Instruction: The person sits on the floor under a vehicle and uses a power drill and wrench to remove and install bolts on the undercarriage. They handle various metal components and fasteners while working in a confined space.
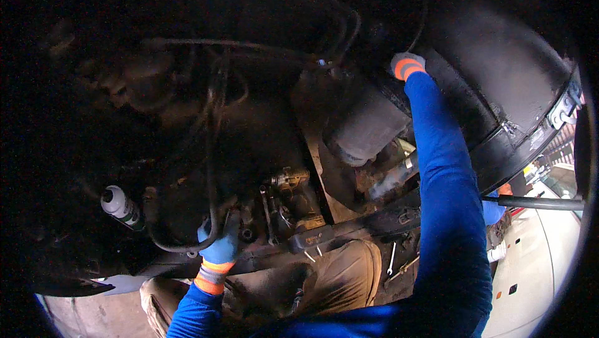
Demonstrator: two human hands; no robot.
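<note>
My left hand [219,247], in a glove with an orange and grey cuff, is low in the view beside a dark looping hose [213,191]. Its thumb and fingers point upward and apart, partly in shadow, and I make out nothing held in them. My right arm stretches far up to the right. At its end my gloved right hand [409,65] reaches against dark metalwork above a grey cylinder [369,127]; its fingers are hidden. A thin cable [424,23] runs up from near that hand.
A white-capped bottle [120,204] stands at the left. Several tools, among them a brassy power tool [291,179] and a wrench [270,213], lie along the dark beam. A silver wrench [392,258] is lower down. A dark rod [540,203] and a pale vehicle panel [536,263] are at the right.
</note>
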